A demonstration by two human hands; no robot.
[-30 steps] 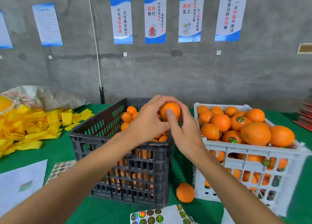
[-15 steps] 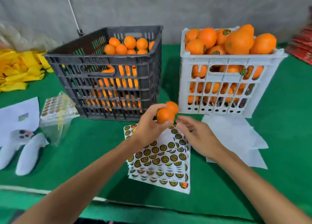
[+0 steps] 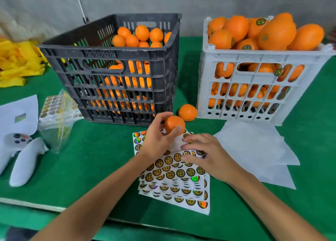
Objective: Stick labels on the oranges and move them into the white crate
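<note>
- The left hand is clamping its fingers around an orange above the label sheets.
- The right hand is pressing its fingers, slightly apart, on a sheet; it should be peeling one label slowly (edge first).

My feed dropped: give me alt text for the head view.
Left hand holds an orange over the label sheets; right hand reaches onto them. Behind stand a black crate and a full white crate.
</note>
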